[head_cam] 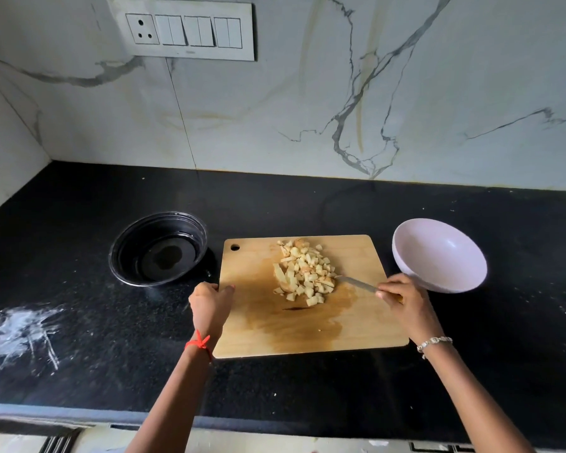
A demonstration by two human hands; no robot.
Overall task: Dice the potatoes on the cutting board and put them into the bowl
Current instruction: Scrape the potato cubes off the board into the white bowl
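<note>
Grip, right: the right hand (pixel 402 297) was wrapped around the handle of the knife (pixel 356 283).
Grip, left: the left hand (pixel 211 302) clasped the left edge of the cutting board (pixel 356 325), fingers curled over the rim.
Counter: the black stone counter (pixel 95 371) filled the lower half of the frame.
Board: wooden, at centre frame, with a damp stain through its middle.
Bowl: the pale bowl (pixel 438 256) sat at centre right, just beside the board's upper right corner, with no potato showing inside.
Potatoes: the potatoes (pixel 303 273) lay heaped on the upper middle of the board. They were small pale cubes of uneven size, and a few strays lay at the lower edge of the heap.
Relation: the blade ran from lower right to upper left, its tip touching the heap's right side. The heap lay left of the knife and the bowl lay right of it, nearest the right hand.
Judgement: the dicing looked done and the transfer not begun. The heap must travel rightward, past the blade.
</note>
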